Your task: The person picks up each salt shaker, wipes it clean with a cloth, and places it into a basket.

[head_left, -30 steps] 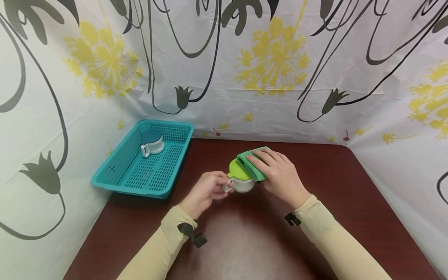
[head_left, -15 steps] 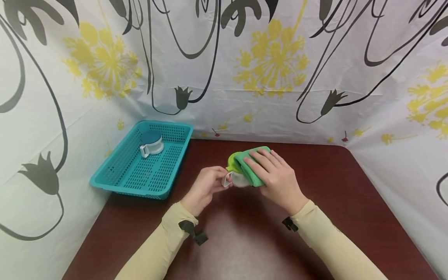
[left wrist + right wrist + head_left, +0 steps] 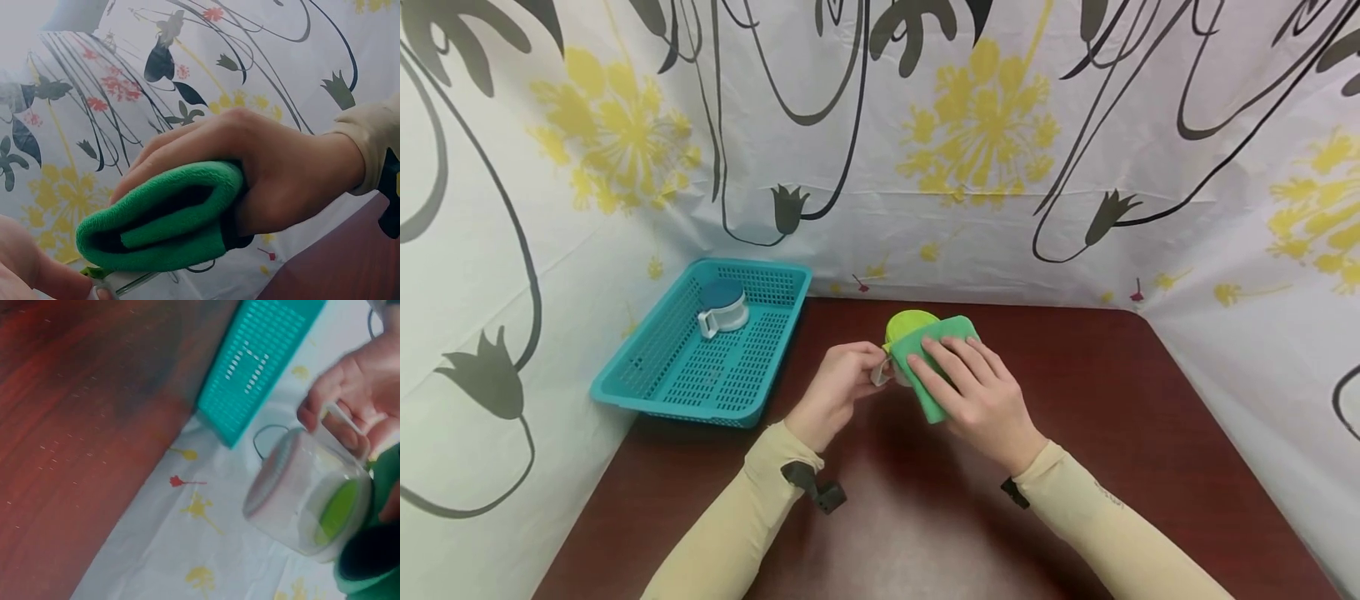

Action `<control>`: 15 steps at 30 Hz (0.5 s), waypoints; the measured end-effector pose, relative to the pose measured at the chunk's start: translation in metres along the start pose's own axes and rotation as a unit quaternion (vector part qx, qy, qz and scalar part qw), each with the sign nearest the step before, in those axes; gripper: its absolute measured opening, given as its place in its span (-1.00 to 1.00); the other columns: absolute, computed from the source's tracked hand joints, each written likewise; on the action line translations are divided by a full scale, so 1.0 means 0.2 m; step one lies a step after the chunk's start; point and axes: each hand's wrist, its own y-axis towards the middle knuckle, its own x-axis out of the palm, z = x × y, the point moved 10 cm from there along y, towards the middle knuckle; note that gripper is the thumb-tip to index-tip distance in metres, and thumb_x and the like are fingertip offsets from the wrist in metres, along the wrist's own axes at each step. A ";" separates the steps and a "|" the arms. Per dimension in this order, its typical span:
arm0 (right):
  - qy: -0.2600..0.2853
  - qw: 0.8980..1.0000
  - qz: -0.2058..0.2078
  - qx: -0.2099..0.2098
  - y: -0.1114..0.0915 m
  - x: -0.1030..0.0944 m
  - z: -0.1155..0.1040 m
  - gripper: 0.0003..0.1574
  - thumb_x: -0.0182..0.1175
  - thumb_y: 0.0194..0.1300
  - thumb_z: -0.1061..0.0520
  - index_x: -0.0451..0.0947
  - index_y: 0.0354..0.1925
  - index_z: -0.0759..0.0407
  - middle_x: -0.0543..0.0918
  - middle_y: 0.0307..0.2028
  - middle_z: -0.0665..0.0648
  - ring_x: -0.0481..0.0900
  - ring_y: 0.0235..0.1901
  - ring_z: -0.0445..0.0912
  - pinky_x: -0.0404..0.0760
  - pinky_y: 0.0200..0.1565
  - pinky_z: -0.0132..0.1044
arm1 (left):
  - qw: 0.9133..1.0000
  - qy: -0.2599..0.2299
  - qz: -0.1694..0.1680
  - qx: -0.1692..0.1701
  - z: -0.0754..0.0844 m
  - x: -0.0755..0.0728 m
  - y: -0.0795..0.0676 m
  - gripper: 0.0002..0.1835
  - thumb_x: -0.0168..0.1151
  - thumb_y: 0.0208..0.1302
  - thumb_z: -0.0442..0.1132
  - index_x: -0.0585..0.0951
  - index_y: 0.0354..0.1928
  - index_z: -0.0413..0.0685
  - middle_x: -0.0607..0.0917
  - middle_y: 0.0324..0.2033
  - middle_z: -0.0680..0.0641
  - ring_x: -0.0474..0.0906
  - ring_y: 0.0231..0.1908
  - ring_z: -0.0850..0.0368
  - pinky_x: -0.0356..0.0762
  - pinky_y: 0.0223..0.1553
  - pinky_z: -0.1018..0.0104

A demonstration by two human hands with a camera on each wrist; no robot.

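Note:
A small clear jar (image 3: 294, 500) with a lime green lid (image 3: 910, 322) and a white handle is held up over the table, tilted in the right wrist view. My left hand (image 3: 837, 387) grips it by the handle. A folded green cloth (image 3: 916, 354) is in my right hand (image 3: 981, 396), whose fingers spread over it and press it onto the jar's near side and lid. Seen from the left wrist, the cloth (image 3: 165, 247) is a thick folded pad between fingers and thumb. It hides much of the jar in the head view.
At the back left stands a turquoise plastic basket (image 3: 601, 392) with perforated walls. Inside it sits a similar jar (image 3: 726, 315) with a blue lid and white handle. The dark red table (image 3: 1120, 400) meets a flowered white curtain (image 3: 865, 233) at its back and sides.
The cloth has slid left and down across the jar, covering more of its clear side. Both hands have shifted slightly, and the jar's lid now shows farther back behind the cloth.

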 end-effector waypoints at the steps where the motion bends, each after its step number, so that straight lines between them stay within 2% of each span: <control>1: -0.005 1.000 0.007 -0.004 0.00 -0.01 -0.01 -0.55 0.18 0.24 0.27 0.68 0.11 0.16 0.67 0.09 0.24 0.66 -0.04 0.21 0.61 -0.03 0.14 | 1.000 0.000 0.000 -0.001 0.00 0.00 0.00 -0.85 0.15 0.31 -0.38 0.69 -0.30 -0.27 0.68 -0.35 -0.17 0.64 -0.26 -0.06 0.62 -0.07 0.06; 4: -0.017 1.000 0.021 -0.012 -0.01 -0.02 -0.04 -0.57 0.22 0.23 0.28 0.69 0.08 0.16 0.68 0.07 0.23 0.66 -0.08 0.20 0.63 -0.05 0.10 | 1.000 0.003 0.002 -0.001 0.01 0.00 0.00 -0.84 0.14 0.30 -0.38 0.70 -0.33 -0.23 0.68 -0.34 -0.20 0.64 -0.26 -0.08 0.63 -0.15 0.15; 8: -0.030 0.999 0.028 -0.018 -0.01 -0.04 -0.06 -0.59 0.23 0.25 0.30 0.70 0.07 0.16 0.69 0.06 0.23 0.66 -0.13 0.18 0.62 -0.10 0.06 | 1.000 0.005 0.004 -0.002 0.02 0.01 0.01 -0.84 0.14 0.28 -0.39 0.69 -0.36 -0.23 0.66 -0.32 -0.27 0.62 -0.26 -0.12 0.63 -0.11 0.11; 13: -0.059 0.997 0.034 -0.029 -0.03 -0.05 -0.09 -0.60 0.20 0.29 0.36 0.72 0.05 0.13 0.70 0.03 0.20 0.65 -0.20 0.14 0.59 -0.24 -0.01 | 1.000 0.003 0.005 0.000 0.03 0.02 0.01 -0.85 0.14 0.29 -0.39 0.68 -0.35 -0.25 0.66 -0.39 -0.20 0.63 -0.33 -0.06 0.63 -0.13 0.10; 15: -0.067 0.997 0.034 -0.031 -0.04 -0.05 -0.10 -0.60 0.19 0.30 0.36 0.73 0.04 0.12 0.71 0.02 0.19 0.64 -0.22 0.13 0.57 -0.28 -0.03 | 1.000 0.004 0.005 0.002 0.04 0.02 0.01 -0.85 0.14 0.29 -0.39 0.67 -0.31 -0.31 0.65 -0.41 -0.17 0.63 -0.38 0.03 0.63 -0.18 0.14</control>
